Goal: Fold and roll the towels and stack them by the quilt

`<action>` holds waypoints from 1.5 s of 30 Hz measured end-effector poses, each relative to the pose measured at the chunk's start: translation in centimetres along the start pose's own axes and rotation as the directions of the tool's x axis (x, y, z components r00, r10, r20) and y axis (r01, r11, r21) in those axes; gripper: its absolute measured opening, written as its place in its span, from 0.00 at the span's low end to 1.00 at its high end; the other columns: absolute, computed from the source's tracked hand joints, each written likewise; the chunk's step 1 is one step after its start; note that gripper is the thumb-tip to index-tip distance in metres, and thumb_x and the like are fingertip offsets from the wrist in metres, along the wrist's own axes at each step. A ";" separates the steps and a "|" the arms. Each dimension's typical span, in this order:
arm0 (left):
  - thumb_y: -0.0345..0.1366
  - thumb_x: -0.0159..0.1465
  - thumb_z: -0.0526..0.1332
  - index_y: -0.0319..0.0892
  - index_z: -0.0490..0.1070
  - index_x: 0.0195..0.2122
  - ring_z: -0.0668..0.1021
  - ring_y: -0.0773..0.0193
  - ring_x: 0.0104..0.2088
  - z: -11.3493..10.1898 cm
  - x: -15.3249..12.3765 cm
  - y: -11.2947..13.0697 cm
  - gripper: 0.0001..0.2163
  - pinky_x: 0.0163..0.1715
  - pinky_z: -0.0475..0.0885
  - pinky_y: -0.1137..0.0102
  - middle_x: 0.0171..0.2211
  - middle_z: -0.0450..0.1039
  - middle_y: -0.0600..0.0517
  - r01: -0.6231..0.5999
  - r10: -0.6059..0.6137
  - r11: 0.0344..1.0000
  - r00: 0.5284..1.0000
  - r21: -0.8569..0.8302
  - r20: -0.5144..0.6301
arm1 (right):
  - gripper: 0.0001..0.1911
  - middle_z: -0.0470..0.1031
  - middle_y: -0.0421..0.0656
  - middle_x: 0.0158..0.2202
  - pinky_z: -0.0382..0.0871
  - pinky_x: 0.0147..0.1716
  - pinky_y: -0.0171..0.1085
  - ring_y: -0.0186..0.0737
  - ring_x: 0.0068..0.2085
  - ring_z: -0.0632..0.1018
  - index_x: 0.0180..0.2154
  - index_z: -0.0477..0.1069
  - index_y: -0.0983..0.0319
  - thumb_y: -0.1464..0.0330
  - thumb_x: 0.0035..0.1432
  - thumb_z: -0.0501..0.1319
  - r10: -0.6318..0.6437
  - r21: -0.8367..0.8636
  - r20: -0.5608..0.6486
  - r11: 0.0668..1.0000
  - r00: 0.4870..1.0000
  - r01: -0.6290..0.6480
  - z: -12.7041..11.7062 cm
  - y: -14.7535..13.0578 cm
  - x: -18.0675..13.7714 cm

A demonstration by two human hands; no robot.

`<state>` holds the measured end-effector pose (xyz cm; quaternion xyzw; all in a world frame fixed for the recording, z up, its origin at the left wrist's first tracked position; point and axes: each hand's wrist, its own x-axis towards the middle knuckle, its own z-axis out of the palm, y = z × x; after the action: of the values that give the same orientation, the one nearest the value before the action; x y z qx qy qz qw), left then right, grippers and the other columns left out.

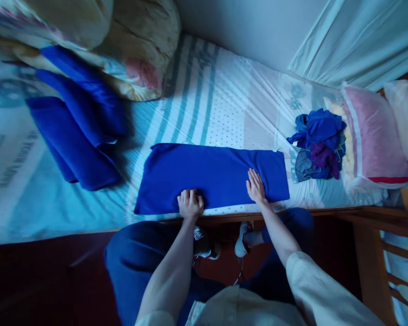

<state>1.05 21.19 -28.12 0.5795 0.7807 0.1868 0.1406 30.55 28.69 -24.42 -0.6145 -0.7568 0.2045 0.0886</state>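
Observation:
A blue cloth (pixel 221 176), folded into a long rectangle with a small white tag on its far edge, lies flat on the bed. Near its front edge, my left hand (pixel 190 203) is closed, its fingers curled into the fabric and the fingertips hidden. My right hand (pixel 256 186) rests palm down on the right part of the cloth, fingers stretched out. Slight creases run across the fabric by this hand.
Several folded blue cloths (pixel 71 136) lie to the left on the patterned bed sheet (pixel 224 104). A crumpled pile of blue, purple and grey clothes (pixel 321 140) sits right, beside a pink pillow (pixel 377 131). A large beige bundle (pixel 139 45) stands at the back left. The wooden bed edge (pixel 231 218) runs along the front.

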 end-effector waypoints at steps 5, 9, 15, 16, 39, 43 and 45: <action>0.32 0.63 0.55 0.40 0.74 0.40 0.75 0.47 0.45 0.2 0.0 -0.1 0.09 0.47 0.67 0.52 0.37 0.73 0.40 -0.004 0.004 1.000 1.000 0.017 -0.005 | 0.31 0.56 0.54 0.73 0.47 0.73 0.48 0.43 0.75 0.54 0.71 0.55 0.71 0.64 0.73 0.42 0.182 -0.142 -0.107 0.970 0.977 -0.196 -3.4 7.7 -2.6; 0.32 0.62 0.56 0.40 0.75 0.41 0.75 0.46 0.46 0.2 0.0 -0.2 0.10 0.48 0.67 0.52 0.39 0.74 0.39 -0.006 0.006 1.000 1.000 0.013 0.030 | 0.32 0.53 0.58 0.74 0.47 0.72 0.49 0.45 0.75 0.53 0.71 0.53 0.74 0.64 0.73 0.40 0.341 -0.234 -0.207 0.893 0.917 -0.385 -4.7 10.8 -3.6; 0.32 0.63 0.56 0.39 0.75 0.43 0.74 0.44 0.49 -0.3 0.2 0.1 0.11 0.52 0.65 0.51 0.41 0.74 0.38 0.027 -0.024 0.999 0.994 -0.030 0.104 | 0.33 0.53 0.61 0.73 0.48 0.72 0.56 0.49 0.75 0.53 0.71 0.52 0.75 0.64 0.72 0.39 0.431 -0.234 -0.222 0.847 0.875 -0.477 -5.3 10.3 -2.8; 0.32 0.63 0.56 0.39 0.75 0.43 0.74 0.44 0.49 -0.4 0.2 0.2 0.11 0.52 0.64 0.51 0.42 0.74 0.37 0.036 -0.031 0.999 0.992 -0.036 0.121 | 0.33 0.54 0.61 0.73 0.48 0.71 0.58 0.49 0.74 0.54 0.72 0.52 0.74 0.64 0.72 0.38 0.460 -0.216 -0.222 0.837 0.860 -0.503 -5.3 9.6 -2.5; 0.29 0.63 0.57 0.41 0.73 0.37 0.76 0.50 0.41 -0.6 0.2 1.0 0.07 0.46 0.67 0.57 0.37 0.75 0.42 -0.039 0.039 0.999 0.998 0.009 -0.052 | 0.31 0.59 0.58 0.71 0.49 0.70 0.60 0.50 0.73 0.58 0.70 0.57 0.68 0.66 0.69 0.47 0.055 -0.094 -0.299 0.992 0.953 -0.087 9.6 -12.2 -1.5; 0.29 0.63 0.56 0.42 0.71 0.35 0.76 0.53 0.41 -1.6 1.0 -0.5 0.05 0.45 0.67 0.59 0.36 0.75 0.43 -0.089 0.089 0.996 0.996 0.008 0.026 | 0.32 0.60 0.57 0.71 0.49 0.70 0.61 0.50 0.73 0.58 0.71 0.57 0.67 0.67 0.68 0.48 0.057 -0.068 -0.304 0.994 0.951 -0.081 9.6 -12.4 -1.4; 0.29 0.63 0.55 0.43 0.70 0.33 0.76 0.54 0.40 -2.7 1.6 -3.0 0.05 0.44 0.68 0.61 0.35 0.74 0.45 -0.069 0.068 0.998 0.997 0.011 0.025 | 0.32 0.59 0.57 0.71 0.48 0.70 0.61 0.51 0.73 0.58 0.71 0.56 0.67 0.67 0.68 0.48 0.067 -0.062 -0.296 0.994 0.953 -0.090 9.6 -12.5 -1.4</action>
<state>-3.15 21.65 -27.05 0.6090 0.7598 0.1796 0.1403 16.06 23.37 -27.65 -0.6704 -0.7175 0.0860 0.1685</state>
